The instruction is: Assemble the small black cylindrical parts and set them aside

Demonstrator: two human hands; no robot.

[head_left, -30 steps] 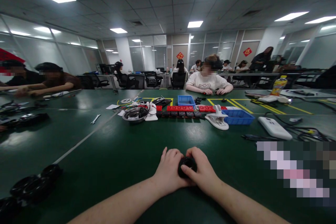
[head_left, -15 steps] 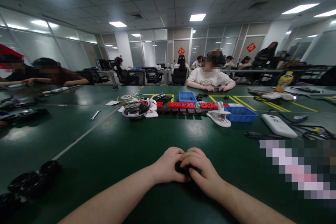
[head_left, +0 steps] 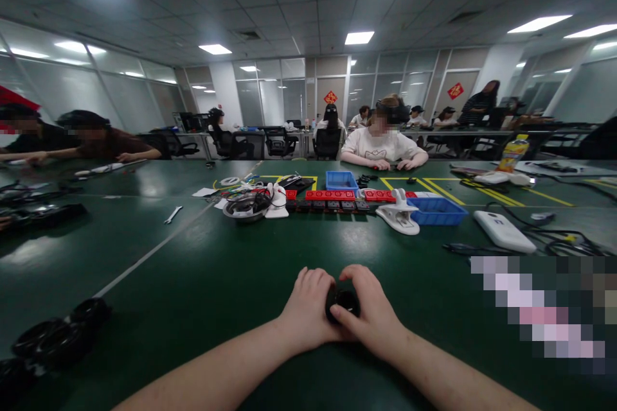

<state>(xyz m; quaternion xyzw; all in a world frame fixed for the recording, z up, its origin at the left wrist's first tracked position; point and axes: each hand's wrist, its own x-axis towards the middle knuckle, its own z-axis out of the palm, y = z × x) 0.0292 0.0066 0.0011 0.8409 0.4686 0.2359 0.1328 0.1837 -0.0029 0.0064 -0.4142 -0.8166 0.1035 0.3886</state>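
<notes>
Both hands meet at a small round black part (head_left: 348, 300) just above or on the green table, in front of me. It has a dark hollow at its near side; its exact kind I cannot make out. My left hand (head_left: 307, 308) is closed around its left side, fingers bent over and away from view. On the other side, my right hand (head_left: 375, 308) grips it, thumb across the front and fingers curled over the top. Several similar black ring-shaped parts (head_left: 58, 337) lie at the left edge of the table.
Across the table (head_left: 202, 282) stand a metal bowl (head_left: 245, 209) with cables, a row of red blocks (head_left: 330, 195), a white clamp (head_left: 399, 215) and a blue bin (head_left: 436, 212). A wrench (head_left: 173, 214) lies left, a white device (head_left: 504, 231) right. A person (head_left: 383, 141) sits opposite.
The black part has turned so that its hollow shows. My right fingers have lifted and opened slightly around it, and the thumb has shifted left. My left hand has stayed on it.
</notes>
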